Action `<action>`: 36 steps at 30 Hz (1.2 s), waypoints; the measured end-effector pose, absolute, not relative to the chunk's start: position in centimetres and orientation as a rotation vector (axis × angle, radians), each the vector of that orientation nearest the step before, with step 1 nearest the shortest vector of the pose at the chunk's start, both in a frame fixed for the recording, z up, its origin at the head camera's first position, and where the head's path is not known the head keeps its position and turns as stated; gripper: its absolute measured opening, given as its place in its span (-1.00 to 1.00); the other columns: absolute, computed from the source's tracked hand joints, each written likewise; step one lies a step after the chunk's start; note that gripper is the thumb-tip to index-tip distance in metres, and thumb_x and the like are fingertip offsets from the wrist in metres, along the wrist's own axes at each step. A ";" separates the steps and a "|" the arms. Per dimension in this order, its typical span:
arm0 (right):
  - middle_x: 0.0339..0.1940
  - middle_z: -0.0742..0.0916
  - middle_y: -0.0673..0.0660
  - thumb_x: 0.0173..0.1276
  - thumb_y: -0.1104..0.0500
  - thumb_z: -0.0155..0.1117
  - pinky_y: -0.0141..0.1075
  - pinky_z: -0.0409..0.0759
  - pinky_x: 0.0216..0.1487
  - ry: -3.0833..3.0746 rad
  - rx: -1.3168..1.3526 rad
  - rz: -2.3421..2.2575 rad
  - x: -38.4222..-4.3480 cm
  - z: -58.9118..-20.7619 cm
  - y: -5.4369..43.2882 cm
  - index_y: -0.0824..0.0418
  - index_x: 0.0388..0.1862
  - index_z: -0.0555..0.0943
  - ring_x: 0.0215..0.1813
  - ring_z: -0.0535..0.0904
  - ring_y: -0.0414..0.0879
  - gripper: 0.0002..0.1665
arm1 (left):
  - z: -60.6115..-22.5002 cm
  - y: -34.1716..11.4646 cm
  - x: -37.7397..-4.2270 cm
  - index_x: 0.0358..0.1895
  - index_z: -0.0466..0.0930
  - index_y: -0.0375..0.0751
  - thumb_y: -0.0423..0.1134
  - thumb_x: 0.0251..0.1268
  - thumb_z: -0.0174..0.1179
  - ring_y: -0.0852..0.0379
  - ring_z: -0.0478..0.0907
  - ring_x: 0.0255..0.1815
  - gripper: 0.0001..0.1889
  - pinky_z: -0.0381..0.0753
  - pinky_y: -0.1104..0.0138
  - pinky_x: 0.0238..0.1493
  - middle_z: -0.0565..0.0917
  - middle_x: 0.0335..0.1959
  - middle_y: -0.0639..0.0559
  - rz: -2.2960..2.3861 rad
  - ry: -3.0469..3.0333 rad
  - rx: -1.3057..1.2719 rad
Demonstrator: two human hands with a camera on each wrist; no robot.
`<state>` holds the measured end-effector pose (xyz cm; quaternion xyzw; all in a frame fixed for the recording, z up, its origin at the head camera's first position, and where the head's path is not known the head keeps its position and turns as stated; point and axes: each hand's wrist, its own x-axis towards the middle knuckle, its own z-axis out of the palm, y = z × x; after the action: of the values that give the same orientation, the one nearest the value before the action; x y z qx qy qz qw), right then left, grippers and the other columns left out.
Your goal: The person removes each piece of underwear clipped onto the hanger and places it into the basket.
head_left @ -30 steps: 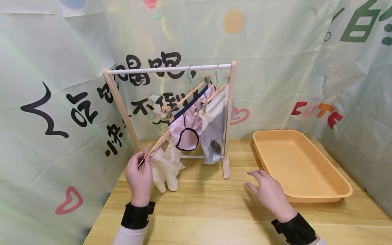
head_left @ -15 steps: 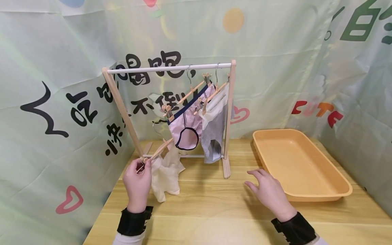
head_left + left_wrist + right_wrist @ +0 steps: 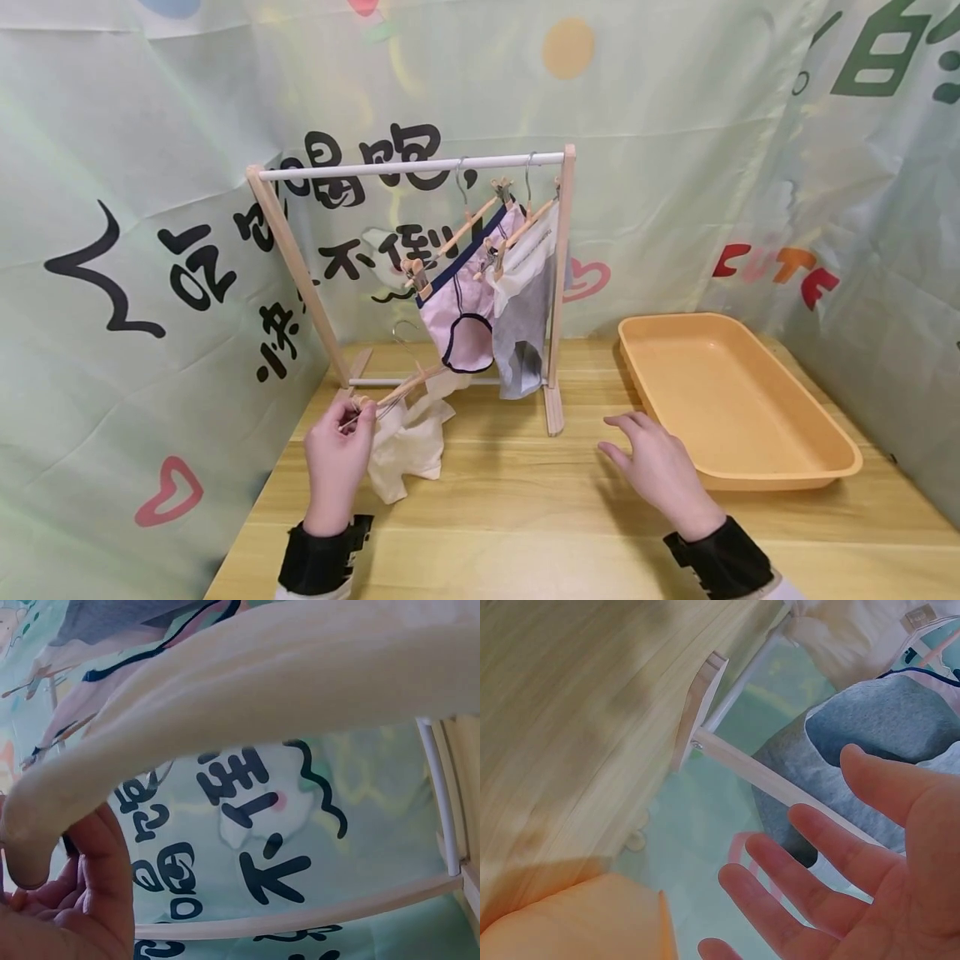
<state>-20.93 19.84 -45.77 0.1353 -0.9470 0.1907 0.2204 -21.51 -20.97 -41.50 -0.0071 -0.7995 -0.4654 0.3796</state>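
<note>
Head view: pink garment [image 3: 442,312] hangs on rack [image 3: 291,254] by far end of hanger [image 3: 408,387]; tray [image 3: 738,404] right. Left hand [image 3: 337,446] pinches hanger low at rack's left, long axis slanting up-right, hook up. Right hand [image 3: 663,471] relaxed near tray.

Your left hand [image 3: 335,454] partly hides one end of the slim wooden hanger [image 3: 406,387]; wrist views crop the cream cloth garment [image 3: 270,690] (left) and rectangular orange tray [image 3: 592,922] (right).
</note>
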 end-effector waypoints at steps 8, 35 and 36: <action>-0.02 0.75 0.28 0.29 0.11 0.54 0.08 0.69 -0.13 -2.608 0.372 0.520 -20.9 -45.8 19.8 0.28 0.10 0.70 -0.02 0.72 0.20 -0.55 | -41.5 -21.0 -21.1 -0.39 0.65 -0.31 -0.32 0.37 0.35 0.41 0.46 -0.55 -0.83 0.46 0.56 -0.49 0.69 -0.52 -0.08 -1.251 -2.226 -0.047; -0.04 0.75 0.26 0.28 0.09 0.54 0.04 0.70 -0.20 -2.589 0.408 0.491 -21.2 -46.0 19.6 0.27 0.09 0.70 -0.05 0.74 0.18 -0.54 | -41.4 -19.7 -20.4 -0.35 0.68 -0.27 -0.32 0.39 0.33 0.32 0.40 -0.53 -0.87 0.41 0.47 -0.47 0.59 -0.53 0.04 -1.410 -2.551 -0.340; -0.04 0.75 0.26 0.28 0.09 0.54 0.04 0.70 -0.20 -2.589 0.408 0.493 -21.2 -46.0 19.6 0.28 0.09 0.70 -0.05 0.74 0.18 -0.54 | -41.4 -19.5 -20.4 -0.35 0.68 -0.28 -0.32 0.38 0.34 0.32 0.40 -0.53 -0.87 0.41 0.47 -0.47 0.59 -0.53 0.05 -1.412 -2.556 -0.349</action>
<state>-21.20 19.62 -46.01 0.1488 -0.9436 0.1795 0.2350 -20.41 -19.51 -41.41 -0.1181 -0.8647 -0.4778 0.1003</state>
